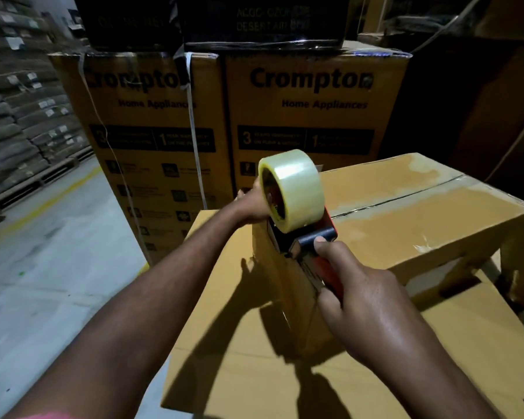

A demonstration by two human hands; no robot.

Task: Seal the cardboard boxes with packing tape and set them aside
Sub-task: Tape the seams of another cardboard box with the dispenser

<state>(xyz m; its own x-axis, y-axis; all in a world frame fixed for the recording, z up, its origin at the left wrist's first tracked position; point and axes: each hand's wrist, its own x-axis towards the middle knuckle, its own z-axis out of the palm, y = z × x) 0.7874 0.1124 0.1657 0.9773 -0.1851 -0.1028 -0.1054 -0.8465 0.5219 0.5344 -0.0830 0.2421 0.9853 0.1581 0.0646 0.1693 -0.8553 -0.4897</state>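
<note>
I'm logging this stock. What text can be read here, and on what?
"Crompton": right carton and left carton, there partly behind straps.
"Home Appliances": below it on both.
"3" and "1": black panels; their small print is blurred.
"DESERT AIR": black box on top; the rest is unreadable.

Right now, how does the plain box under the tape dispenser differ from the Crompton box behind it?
The plain box carries no print; the Crompton box has bold black lettering. The plain box sits low on another carton; the Crompton box stands taller, with a black carton stacked on top. Both are brown cardboard.
</note>
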